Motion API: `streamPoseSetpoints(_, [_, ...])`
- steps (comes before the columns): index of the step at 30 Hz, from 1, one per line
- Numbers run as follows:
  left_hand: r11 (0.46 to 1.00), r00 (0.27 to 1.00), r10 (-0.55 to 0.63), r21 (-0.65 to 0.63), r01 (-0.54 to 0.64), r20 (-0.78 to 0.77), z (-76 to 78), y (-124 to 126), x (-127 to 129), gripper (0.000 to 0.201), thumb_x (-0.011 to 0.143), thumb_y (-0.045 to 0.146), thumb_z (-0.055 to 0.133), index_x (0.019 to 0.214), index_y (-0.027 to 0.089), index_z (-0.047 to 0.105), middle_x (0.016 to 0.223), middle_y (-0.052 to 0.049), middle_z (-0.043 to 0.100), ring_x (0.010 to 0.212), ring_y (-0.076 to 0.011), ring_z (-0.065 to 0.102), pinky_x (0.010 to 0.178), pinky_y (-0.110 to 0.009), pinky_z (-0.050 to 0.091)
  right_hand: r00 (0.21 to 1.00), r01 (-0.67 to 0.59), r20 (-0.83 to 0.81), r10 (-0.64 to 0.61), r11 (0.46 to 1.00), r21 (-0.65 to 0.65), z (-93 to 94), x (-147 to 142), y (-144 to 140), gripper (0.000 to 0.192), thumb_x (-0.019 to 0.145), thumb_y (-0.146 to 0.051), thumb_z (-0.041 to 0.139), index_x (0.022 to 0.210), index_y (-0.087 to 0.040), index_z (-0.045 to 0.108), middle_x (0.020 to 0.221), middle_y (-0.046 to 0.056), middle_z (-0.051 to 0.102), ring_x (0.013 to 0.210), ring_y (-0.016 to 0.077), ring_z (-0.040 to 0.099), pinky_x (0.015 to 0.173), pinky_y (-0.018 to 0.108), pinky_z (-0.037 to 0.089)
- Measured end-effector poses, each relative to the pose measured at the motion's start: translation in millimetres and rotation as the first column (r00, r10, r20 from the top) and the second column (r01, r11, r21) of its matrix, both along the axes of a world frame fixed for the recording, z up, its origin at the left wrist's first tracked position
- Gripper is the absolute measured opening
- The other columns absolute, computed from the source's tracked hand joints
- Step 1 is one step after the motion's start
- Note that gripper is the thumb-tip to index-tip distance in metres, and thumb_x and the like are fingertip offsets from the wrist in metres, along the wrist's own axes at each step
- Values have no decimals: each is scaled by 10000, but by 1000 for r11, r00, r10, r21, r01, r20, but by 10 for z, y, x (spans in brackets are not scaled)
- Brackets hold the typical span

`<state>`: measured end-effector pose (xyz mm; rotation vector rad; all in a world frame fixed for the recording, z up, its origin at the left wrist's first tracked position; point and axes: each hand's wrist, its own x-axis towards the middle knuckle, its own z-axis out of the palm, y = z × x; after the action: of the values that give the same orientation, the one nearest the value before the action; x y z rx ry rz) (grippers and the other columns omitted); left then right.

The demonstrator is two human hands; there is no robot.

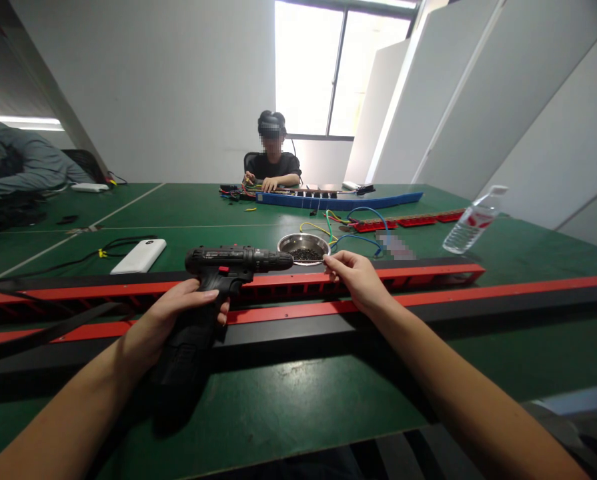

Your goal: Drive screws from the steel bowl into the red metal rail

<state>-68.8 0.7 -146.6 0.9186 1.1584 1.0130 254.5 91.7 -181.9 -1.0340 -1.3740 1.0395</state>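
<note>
My left hand point(178, 310) is wrapped around the handle of a black cordless drill point(223, 260), which points to the right. My right hand point(353, 277) pinches thumb and fingertips together just beyond the drill's chuck; whatever is between them is too small to make out. Right behind the chuck and the fingertips stands a steel bowl point(303, 239) with many small dark screws point(305, 255) in it. Beneath both hands run two long red and black metal rails point(298, 310), lying side by side across the table.
On the green table point(298, 400) lie a white power bank point(139, 256), black cables, coloured wires point(331, 230) and red strips point(403, 221). A water bottle point(475, 220) stands at the right. Across the table, a person point(273, 160) works behind a blue rail point(328, 201); another person's sleeve point(28, 157) shows at left.
</note>
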Motion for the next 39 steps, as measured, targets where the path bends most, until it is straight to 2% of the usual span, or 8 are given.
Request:
streamPoseSetpoints(13, [999,999,-31,13,32,-11,10,7,1,252,794,330,781,952,157,690,917,-64,704,786,-188,692,712,-289,601,1000,1,18,-1,1000,6,-6,1,4,376,752,-526,807,699,-184,660,648,8,628,589,131,517,598,289,419])
streamPoseSetpoints(39, [1000,1000,13,-21,-13,14,24,-4,11,294,739,314,825,954,161,695,905,-62,725,752,-195,715,667,-277,596,1000,10,23,-9,1000,-8,27,-17,-14,382,736,-530,813,692,-186,653,638,7,622,581,130,506,592,294,409])
